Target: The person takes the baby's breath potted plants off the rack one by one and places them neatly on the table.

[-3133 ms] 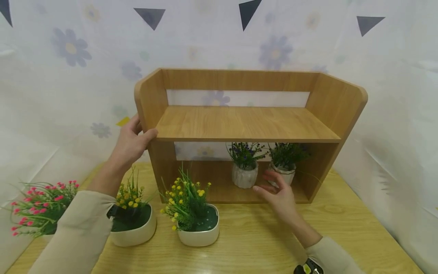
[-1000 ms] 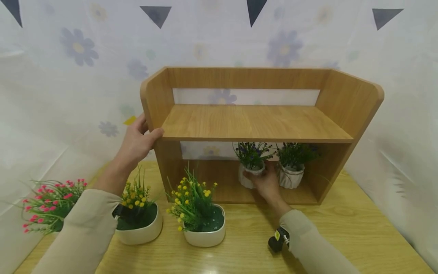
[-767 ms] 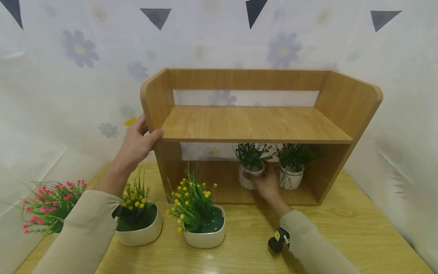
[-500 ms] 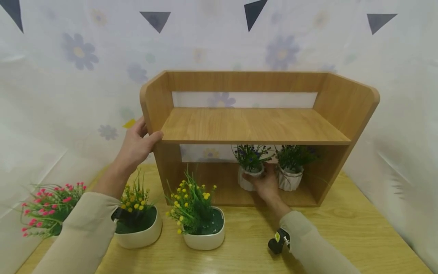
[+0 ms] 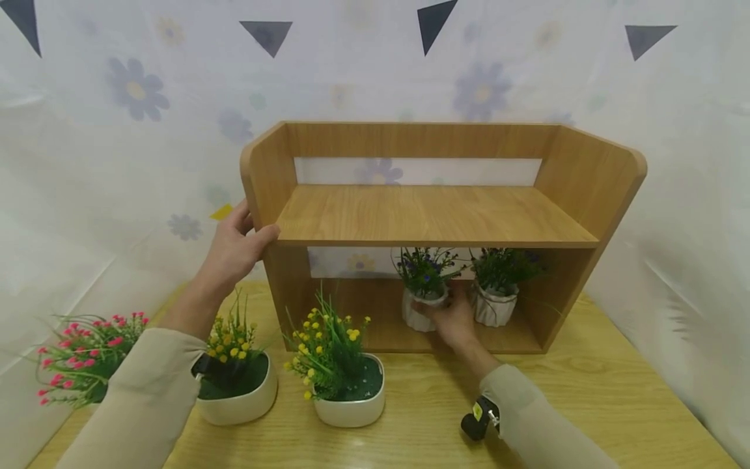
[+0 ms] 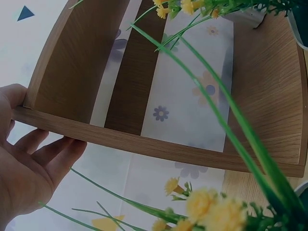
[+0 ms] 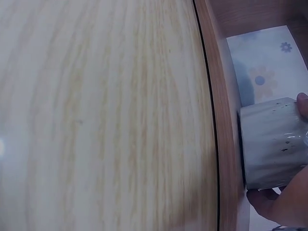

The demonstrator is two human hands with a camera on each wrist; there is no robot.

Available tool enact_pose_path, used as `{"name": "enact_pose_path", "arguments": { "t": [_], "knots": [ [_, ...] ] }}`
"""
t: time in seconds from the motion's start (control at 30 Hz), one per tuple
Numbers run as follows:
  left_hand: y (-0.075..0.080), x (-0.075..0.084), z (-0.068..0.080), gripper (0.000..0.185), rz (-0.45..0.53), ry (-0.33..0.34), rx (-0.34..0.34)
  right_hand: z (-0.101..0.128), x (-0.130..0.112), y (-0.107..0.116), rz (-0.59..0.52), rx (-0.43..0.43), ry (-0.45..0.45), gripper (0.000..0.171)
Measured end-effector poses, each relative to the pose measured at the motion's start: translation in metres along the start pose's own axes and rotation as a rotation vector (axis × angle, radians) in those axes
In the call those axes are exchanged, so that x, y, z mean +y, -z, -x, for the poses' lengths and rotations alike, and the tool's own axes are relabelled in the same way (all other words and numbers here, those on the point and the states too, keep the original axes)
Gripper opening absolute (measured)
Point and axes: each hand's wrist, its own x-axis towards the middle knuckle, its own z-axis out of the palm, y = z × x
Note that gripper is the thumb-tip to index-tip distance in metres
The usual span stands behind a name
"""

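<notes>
A two-level wooden shelf (image 5: 433, 218) stands on the table. My left hand (image 5: 233, 249) grips its left side panel, thumb on the front edge; the left wrist view shows that left hand (image 6: 26, 168) against the shelf's wooden panel (image 6: 86, 62). My right hand (image 5: 450, 319) reaches into the lower level and holds a small white ribbed pot with purple flowers (image 5: 423, 293). The right wrist view shows that white pot (image 7: 272, 142) between my fingers (image 7: 284, 204). A second small white pot with green leaves (image 5: 497, 290) stands just to its right.
On the table (image 5: 586, 404) in front stand two white square pots with yellow flowers (image 5: 336, 371) (image 5: 234, 374). A pink-flowered plant (image 5: 82, 355) sits at the far left. A flower-patterned curtain (image 5: 117, 130) hangs behind. The upper shelf board holds nothing.
My right hand reached from in front of the shelf to the purple-flower pot, gripped it, and has shifted it slightly left and forward. The left hand has stayed on the side panel.
</notes>
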Motion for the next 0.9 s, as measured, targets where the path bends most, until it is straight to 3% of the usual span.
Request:
{"name": "enact_pose_path", "arguments": {
  "t": [0.43,0.9],
  "knots": [
    [-0.001,-0.002,-0.004,0.066,-0.001,-0.008,-0.005,0.011,-0.004,0.009,-0.03,-0.074,0.02,0.098],
    [0.001,-0.003,-0.006,0.066,-0.012,-0.011,-0.004,0.039,-0.015,0.028,-0.044,-0.179,0.041,0.091]
  ]
}}
